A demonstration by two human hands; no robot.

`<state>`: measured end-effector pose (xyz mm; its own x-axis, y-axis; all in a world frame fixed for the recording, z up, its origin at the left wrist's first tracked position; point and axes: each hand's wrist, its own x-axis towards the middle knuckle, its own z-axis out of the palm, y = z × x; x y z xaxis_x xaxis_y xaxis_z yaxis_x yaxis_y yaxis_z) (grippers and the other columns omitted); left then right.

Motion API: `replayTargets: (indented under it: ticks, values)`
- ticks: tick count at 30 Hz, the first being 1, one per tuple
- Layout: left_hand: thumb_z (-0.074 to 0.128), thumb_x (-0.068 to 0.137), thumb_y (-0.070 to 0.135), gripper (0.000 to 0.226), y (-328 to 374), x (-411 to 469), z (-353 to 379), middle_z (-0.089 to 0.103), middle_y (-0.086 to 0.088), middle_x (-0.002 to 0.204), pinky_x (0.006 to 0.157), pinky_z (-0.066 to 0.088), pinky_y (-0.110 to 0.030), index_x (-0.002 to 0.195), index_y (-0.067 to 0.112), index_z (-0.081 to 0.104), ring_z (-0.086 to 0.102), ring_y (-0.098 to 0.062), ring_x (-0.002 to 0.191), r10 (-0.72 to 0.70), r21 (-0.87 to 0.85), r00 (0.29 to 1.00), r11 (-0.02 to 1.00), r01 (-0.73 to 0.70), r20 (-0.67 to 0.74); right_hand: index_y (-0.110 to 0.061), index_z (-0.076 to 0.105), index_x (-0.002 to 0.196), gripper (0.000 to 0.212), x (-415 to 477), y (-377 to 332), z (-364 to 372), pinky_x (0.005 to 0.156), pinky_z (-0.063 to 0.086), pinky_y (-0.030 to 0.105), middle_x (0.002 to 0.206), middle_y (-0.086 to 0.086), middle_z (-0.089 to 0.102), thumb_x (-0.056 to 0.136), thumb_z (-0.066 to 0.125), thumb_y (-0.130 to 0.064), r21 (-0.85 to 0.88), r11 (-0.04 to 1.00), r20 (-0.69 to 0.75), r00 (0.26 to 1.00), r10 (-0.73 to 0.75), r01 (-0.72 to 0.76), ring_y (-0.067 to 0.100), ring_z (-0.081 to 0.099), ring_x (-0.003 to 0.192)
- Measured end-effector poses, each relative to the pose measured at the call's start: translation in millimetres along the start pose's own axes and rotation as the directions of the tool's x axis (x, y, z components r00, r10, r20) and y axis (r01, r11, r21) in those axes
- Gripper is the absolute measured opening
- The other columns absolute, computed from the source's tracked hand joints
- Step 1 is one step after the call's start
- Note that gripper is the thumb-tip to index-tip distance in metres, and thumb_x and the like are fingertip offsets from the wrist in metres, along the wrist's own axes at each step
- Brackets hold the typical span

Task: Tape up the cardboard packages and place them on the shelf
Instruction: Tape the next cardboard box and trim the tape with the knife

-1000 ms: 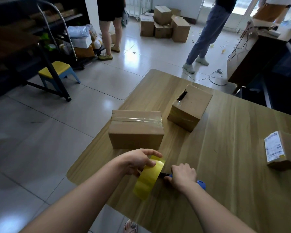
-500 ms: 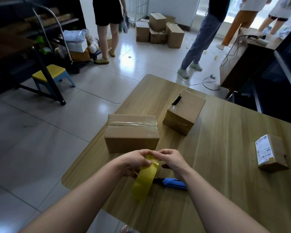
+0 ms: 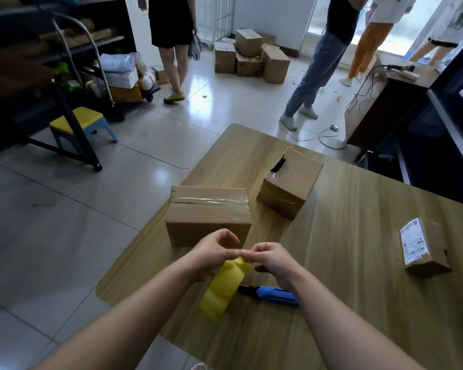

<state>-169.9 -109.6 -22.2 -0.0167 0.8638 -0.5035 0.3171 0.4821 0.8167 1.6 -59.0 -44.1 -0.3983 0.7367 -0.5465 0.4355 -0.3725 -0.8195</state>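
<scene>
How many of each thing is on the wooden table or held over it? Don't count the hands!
Cardboard boxes: 3 (near box, far box, labelled box)
Yellow tape roll: 1
Blue cutter: 1
Total: 5

I see a pale wood-grain table (image 3: pixel 358 263) with a smooth, low-sheen top. The cardboard box (image 3: pixel 209 228) nearest me is matt brown, crossed by a glossy clear tape strip (image 3: pixel 209 200). The tape roll (image 3: pixel 222 287) looks like shiny yellow plastic film, and the cutter (image 3: pixel 275 293) like matt blue plastic. The small box (image 3: pixel 433 249) carries a white paper label (image 3: pixel 414 241). The floor tiles (image 3: pixel 64 222) gleam.
</scene>
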Motion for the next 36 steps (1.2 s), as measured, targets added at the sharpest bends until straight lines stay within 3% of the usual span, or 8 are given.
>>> replayTargets:
  ticks: [4, 9, 13, 15, 17, 26, 31, 36]
  values:
    - [0.076, 0.080, 0.030, 0.009, 0.9, -0.3, 4.5, 0.066, 0.011, 0.093, 0.081, 0.057, -0.032, 0.082, 0.031, 0.067, 0.062, -0.007, 0.092, 0.189, 0.229, 0.967, 0.962, -0.148, -0.169, -0.014, 0.070, 0.074, 0.018, -1.9, -3.4, 4.6, 0.094, 0.049, 0.038, 0.085, 0.001, 0.071, 0.088, 0.070, -0.025, -0.028, 1.000, 0.040, 0.999, -0.001, 0.002, 0.021, 0.063, 0.101]
    - [0.073, 0.083, 0.024, 0.012, -3.3, -5.4, 0.5, 0.064, 0.014, 0.086, 0.080, 0.054, -0.022, 0.094, 0.023, 0.074, 0.060, -0.001, 0.086, 0.221, 0.313, 0.964, 0.935, -0.167, -0.145, -0.015, 0.074, 0.075, 0.019, -3.2, -6.4, 1.8, 0.093, 0.049, 0.036, 0.097, 0.005, 0.072, 0.089, 0.069, -0.028, -0.022, 1.000, 0.088, 0.996, 0.013, -0.011, 0.022, 0.060, 0.108]
    - [0.076, 0.080, 0.026, 0.028, -6.1, -8.3, 1.3, 0.052, 0.016, 0.093, 0.075, 0.049, -0.017, 0.106, 0.027, 0.069, 0.053, -0.002, 0.089, 0.271, 0.334, 0.938, 0.923, -0.190, -0.216, -0.015, 0.071, 0.075, 0.019, -4.4, -8.6, 1.4, 0.092, 0.048, 0.036, 0.088, 0.001, 0.072, 0.090, 0.068, -0.027, -0.022, 1.000, 0.113, 0.994, 0.000, 0.003, 0.021, 0.062, 0.104]
    - [0.078, 0.077, 0.028, 0.023, -6.0, -9.3, 1.8, 0.049, 0.015, 0.092, 0.072, 0.048, -0.018, 0.096, 0.031, 0.065, 0.052, -0.003, 0.088, 0.319, 0.386, 0.914, 0.899, -0.208, -0.251, -0.015, 0.070, 0.075, 0.019, -5.5, -9.5, 0.8, 0.093, 0.048, 0.037, 0.088, 0.001, 0.072, 0.090, 0.068, -0.026, -0.022, 1.000, 0.118, 0.993, -0.003, 0.005, 0.021, 0.062, 0.105]
    - [0.077, 0.078, 0.028, 0.013, -6.4, -9.2, 3.4, 0.052, 0.014, 0.090, 0.072, 0.051, -0.022, 0.086, 0.028, 0.068, 0.054, -0.005, 0.086, 0.354, 0.416, 0.901, 0.880, -0.230, -0.251, -0.014, 0.070, 0.077, 0.018, -6.4, -10.1, 0.0, 0.094, 0.048, 0.037, 0.090, 0.002, 0.072, 0.090, 0.067, -0.026, -0.030, 1.000, 0.117, 0.993, -0.001, 0.004, 0.022, 0.061, 0.107]
    - [0.069, 0.086, 0.026, 0.007, -6.9, -1.0, 3.1, 0.057, 0.013, 0.091, 0.075, 0.052, -0.024, 0.091, 0.022, 0.072, 0.056, -0.007, 0.086, 0.336, 0.444, 0.936, 0.858, -0.257, -0.108, -0.010, 0.074, 0.084, 0.020, -6.4, -10.9, -3.5, 0.091, 0.049, 0.036, 0.091, 0.003, 0.071, 0.088, 0.070, -0.029, -0.060, 0.998, 0.119, 0.993, 0.015, -0.007, 0.021, 0.061, 0.104]
    - [0.067, 0.089, 0.015, 0.009, -12.9, 0.0, -9.2, 0.059, 0.001, 0.088, 0.071, 0.048, -0.024, 0.081, 0.019, 0.066, 0.056, -0.011, 0.082, 0.221, 0.035, 0.972, 0.974, -0.224, 0.080, -0.006, 0.074, 0.086, 0.033, -3.2, -17.1, -7.3, 0.085, 0.052, 0.034, 0.092, 0.007, 0.072, 0.090, 0.065, -0.037, 0.044, 0.999, 0.057, 0.998, -0.026, 0.024, 0.023, 0.065, 0.099]
    - [0.068, 0.085, 0.026, 0.012, -41.9, 1.0, -39.2, 0.060, -0.005, 0.093, 0.079, 0.048, -0.029, 0.087, 0.014, 0.066, 0.055, -0.017, 0.087, 0.202, -0.273, 0.938, 0.954, -0.123, 0.282, -0.007, 0.073, 0.096, 0.031, 4.0, -23.8, -9.1, 0.075, 0.053, 0.031, 0.091, 0.008, 0.070, 0.093, 0.063, -0.037, 0.114, 0.993, -0.079, 0.996, -0.033, 0.042, 0.020, 0.065, 0.087]
